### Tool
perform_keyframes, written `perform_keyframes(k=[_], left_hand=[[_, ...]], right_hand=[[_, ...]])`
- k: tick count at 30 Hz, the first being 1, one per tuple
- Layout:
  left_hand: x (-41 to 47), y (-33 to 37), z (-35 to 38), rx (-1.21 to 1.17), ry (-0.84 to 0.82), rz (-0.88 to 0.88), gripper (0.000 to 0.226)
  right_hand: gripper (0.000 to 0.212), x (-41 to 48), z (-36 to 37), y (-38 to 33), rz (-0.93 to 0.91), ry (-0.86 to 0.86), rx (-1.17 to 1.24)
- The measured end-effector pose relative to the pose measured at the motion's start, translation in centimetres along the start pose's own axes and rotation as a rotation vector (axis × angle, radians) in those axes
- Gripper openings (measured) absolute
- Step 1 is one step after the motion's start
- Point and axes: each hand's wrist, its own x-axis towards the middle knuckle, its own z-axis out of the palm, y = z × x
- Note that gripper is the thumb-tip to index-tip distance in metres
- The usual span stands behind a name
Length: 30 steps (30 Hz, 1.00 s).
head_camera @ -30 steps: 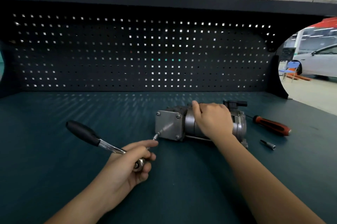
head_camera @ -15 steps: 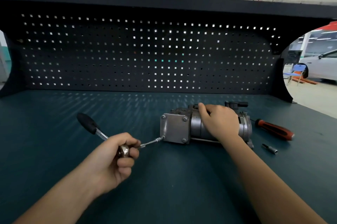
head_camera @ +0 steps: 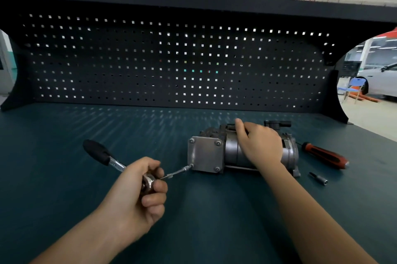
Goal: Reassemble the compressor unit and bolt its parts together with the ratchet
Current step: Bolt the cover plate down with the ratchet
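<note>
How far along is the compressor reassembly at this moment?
Done: the end plate sits on the compressor unit, bolt heads showing at three corners. In hand: the left hand grips the ratchet, its extension on the lower-left bolt, while the right hand holds the unit. Left: finishing that bolt; the others' tightness cannot be told.
</note>
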Motion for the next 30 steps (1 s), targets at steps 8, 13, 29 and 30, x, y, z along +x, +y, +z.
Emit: perform_keyframes(k=[8, 13, 29, 30], left_hand=[[0.0, 0.9, -0.5, 0.157, 0.010, 0.028, 0.030], [-1.5, -0.1, 0.6, -0.026, -0.079, -0.035, 0.015], [-1.2, -2.2, 1.0, 0.449, -0.097, 0.559, 0.037], [-1.0, -2.4, 0.8, 0.435, -0.084, 0.547, 0.043]], right_hand=[[0.054, 0.0, 0.0, 0.0, 0.006, 0.013, 0.020], [0.056, -0.3, -0.2, 0.0, -0.028, 0.019, 0.031], [0.027, -3.9, 0.6, -5.7, -0.055, 0.135, 0.536], [0.038, -4.1, 0.8, -6.4, 0.015, 0.075, 0.624]])
